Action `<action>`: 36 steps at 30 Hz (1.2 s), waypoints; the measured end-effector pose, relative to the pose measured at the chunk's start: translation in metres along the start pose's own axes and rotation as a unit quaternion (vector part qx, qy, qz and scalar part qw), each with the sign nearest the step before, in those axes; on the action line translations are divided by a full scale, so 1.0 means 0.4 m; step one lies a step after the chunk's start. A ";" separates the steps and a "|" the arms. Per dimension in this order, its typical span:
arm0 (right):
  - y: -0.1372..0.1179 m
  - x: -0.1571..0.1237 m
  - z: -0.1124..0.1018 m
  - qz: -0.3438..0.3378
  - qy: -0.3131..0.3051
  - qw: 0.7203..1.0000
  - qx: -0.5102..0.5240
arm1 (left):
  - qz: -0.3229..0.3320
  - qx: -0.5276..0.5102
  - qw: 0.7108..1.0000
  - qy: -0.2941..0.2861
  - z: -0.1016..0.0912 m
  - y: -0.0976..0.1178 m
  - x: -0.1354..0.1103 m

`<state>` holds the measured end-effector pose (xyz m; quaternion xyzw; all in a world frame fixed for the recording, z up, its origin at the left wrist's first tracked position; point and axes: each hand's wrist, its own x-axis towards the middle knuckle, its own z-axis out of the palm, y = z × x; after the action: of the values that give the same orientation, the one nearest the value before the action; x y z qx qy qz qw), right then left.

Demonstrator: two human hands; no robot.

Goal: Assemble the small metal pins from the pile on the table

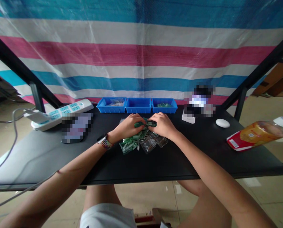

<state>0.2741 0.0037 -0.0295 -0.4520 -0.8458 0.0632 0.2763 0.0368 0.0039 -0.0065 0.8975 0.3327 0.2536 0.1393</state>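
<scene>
A pile of small packets (129,143) lies on the black table, some green and some clear with brown or dark pieces inside. Several thin metal pins or screws show among them. Over the pile's far left side, my left hand (125,128) pinches a small green packet (138,124) between thumb and fingers. My right hand (164,126) is closed on another dark green packet (151,123), close beside the first. The fingers partly cover both packets, so their contents cannot be made out.
Behind the pile stand three blue bins: the left bin (111,109) holds clear packets, the middle bin (138,109) is beside it, the right bin (164,110) holds green packets. A power strip (65,111) and blurred phone (77,128) lie left; a white case (222,123) and drink bottle (255,134) lie right.
</scene>
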 end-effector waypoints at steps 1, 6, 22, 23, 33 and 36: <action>-0.002 0.002 0.000 0.005 -0.001 1.000 -0.002 | -0.001 -0.001 1.000 -0.001 0.001 0.000 0.000; -0.013 0.014 0.004 -0.008 -0.018 1.000 -0.024 | -0.005 -0.007 1.000 0.002 0.000 0.006 0.002; 0.015 0.033 0.005 0.055 0.161 0.950 0.263 | -0.044 -0.085 0.995 0.030 -0.007 0.007 0.005; 0.012 0.035 0.007 0.077 0.160 0.931 0.318 | -0.049 -0.090 0.993 0.050 -0.004 0.005 0.005; -0.042 0.025 -0.009 0.186 0.079 0.710 0.674 | 0.047 0.071 0.972 0.218 -0.018 0.024 -0.005; -0.052 0.019 -0.020 0.188 0.057 0.706 0.680 | 0.084 0.095 0.964 0.233 -0.026 0.034 -0.008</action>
<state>0.2596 -0.0036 -0.0123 -0.2940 -0.4532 0.6465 0.5387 0.0363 -0.0075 0.0068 0.8477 0.3019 0.4333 -0.0500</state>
